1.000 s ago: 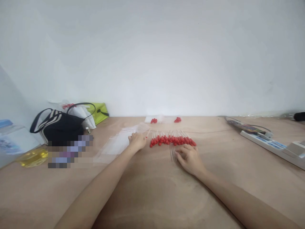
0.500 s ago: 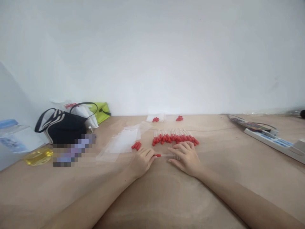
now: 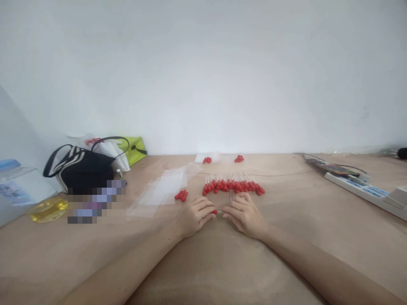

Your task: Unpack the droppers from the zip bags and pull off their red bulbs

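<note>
Between my two hands lies a thin pale stick with a red tip (image 3: 215,212), held sideways low over the table. My left hand (image 3: 196,217) is closed on the red end. With thumb and fingers my right hand (image 3: 244,215) pinches the pale end. Just beyond them a row of red-tipped sticks (image 3: 233,185) lies with red ends towards me and pale ends away. A small group of red pieces (image 3: 181,195) sits past my left hand. Another pale piece (image 3: 231,195) shows by my right fingers, partly hidden.
Flat clear plastic bags (image 3: 162,188) lie to the left. Small red clusters (image 3: 207,160) rest on bags near the wall. Further left are a black bag (image 3: 85,169), a green bag (image 3: 136,150) and a bottle of yellow liquid (image 3: 47,209). A power strip (image 3: 365,190) lies right.
My hands have come closer together around the red-tipped stick, and my right fingers have closed on its pale end. The left hand has shifted slightly right.
</note>
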A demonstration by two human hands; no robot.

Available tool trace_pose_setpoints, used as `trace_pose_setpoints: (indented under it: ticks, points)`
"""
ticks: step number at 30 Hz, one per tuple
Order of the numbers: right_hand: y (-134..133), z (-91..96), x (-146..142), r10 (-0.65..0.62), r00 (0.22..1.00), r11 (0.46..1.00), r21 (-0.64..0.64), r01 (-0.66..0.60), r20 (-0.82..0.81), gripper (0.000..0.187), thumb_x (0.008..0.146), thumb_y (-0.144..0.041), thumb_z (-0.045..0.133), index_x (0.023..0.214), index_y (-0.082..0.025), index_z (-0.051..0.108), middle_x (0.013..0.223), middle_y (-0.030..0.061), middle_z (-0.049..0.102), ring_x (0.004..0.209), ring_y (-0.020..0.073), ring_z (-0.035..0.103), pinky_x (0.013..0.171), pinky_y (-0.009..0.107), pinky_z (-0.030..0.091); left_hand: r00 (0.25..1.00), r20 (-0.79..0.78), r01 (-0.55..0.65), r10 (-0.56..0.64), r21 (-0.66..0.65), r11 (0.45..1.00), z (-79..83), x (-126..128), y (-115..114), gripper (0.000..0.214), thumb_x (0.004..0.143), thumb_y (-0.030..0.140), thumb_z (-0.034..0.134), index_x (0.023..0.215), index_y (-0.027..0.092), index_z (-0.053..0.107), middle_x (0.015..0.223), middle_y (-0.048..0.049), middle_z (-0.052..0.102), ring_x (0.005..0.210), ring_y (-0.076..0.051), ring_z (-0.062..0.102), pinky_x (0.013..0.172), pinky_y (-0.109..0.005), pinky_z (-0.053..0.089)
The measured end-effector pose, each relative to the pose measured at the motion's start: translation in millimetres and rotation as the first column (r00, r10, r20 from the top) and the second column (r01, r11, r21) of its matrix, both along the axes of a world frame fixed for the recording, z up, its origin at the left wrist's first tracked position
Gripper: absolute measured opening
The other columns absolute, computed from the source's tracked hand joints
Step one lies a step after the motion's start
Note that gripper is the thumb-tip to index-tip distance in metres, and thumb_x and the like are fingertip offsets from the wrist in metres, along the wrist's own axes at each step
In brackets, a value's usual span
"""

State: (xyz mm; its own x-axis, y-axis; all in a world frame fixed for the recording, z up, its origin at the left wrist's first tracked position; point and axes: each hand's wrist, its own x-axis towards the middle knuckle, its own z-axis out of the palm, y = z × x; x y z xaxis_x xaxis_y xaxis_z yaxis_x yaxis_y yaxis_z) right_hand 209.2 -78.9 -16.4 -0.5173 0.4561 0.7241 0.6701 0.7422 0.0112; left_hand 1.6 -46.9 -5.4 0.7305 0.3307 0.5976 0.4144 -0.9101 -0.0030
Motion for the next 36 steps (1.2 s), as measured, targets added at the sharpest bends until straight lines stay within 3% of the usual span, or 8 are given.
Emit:
trace_pose_setpoints:
  ticks: [8, 23, 28, 36]
  points:
    - [-1.2, 1.2, 0.8, 0.004, 1.0, 1.0, -0.016, -0.004, -0.008, 0.022, 0.085, -0.023, 0.043, 0.071, -0.018, 0.06, 0.052, -0.002, 0.049, 0.061, 0.0114, 0.038, 0.075, 0.032, 0.026, 0.999, -0.019, -0.024, 0.025, 0.046, 0.999, -2.1, -1.6, -0.4, 0.018, 0.085, 0.023, 0.046, 0.072, 0.016, 0.057, 0.072, -0.0016, 0.062, 0.073, -0.014, 0.053, 0.072, -0.03, 0.037]
    - [-3.7, 1.2, 2.5, 0.027, 0.999, 0.999, 0.032, -0.026, -0.03, 0.023, 0.085, -0.022, 0.042, 0.07, -0.017, 0.059, 0.049, -0.0029, 0.045, 0.058, 0.0104, 0.036, 0.075, 0.031, 0.027, 0.999, -0.035, -0.018, 0.022, 0.093, 0.995, 0.8, -1.5, -3.1, 0.022, 0.085, 0.017, 0.041, 0.068, 0.016, 0.055, 0.069, -0.0012, 0.06, 0.073, -0.013, 0.052, 0.072, -0.029, 0.034]
    - [-5.5, 0.9, 10.7, 0.013, 0.999, 0.999, 0.031, -0.012, -0.041, 0.024, 0.084, -0.022, 0.042, 0.07, -0.018, 0.061, 0.049, -0.0021, 0.047, 0.058, 0.0111, 0.037, 0.076, 0.032, 0.027, 1.0, -0.003, -0.008, 0.008, 0.075, 0.997, 2.1, -8.6, -2.9, 0.021, 0.086, 0.016, 0.04, 0.07, 0.016, 0.055, 0.07, -0.0019, 0.06, 0.074, -0.014, 0.053, 0.069, -0.029, 0.036]
    - [-4.6, -3.9, 27.0, -0.126, 0.98, 0.989, -0.093, 0.113, -0.151, 0.017, 0.083, -0.029, 0.048, 0.082, -0.023, 0.065, 0.059, -0.002, 0.06, 0.059, 0.0113, 0.044, 0.073, 0.031, 0.028, 0.982, 0.134, -0.124, 0.131, -0.066, 0.99, 2.0, -20.2, -3.6, 0.018, 0.086, 0.018, 0.04, 0.083, 0.017, 0.058, 0.077, -0.0034, 0.058, 0.072, -0.012, 0.053, 0.068, -0.024, 0.042]
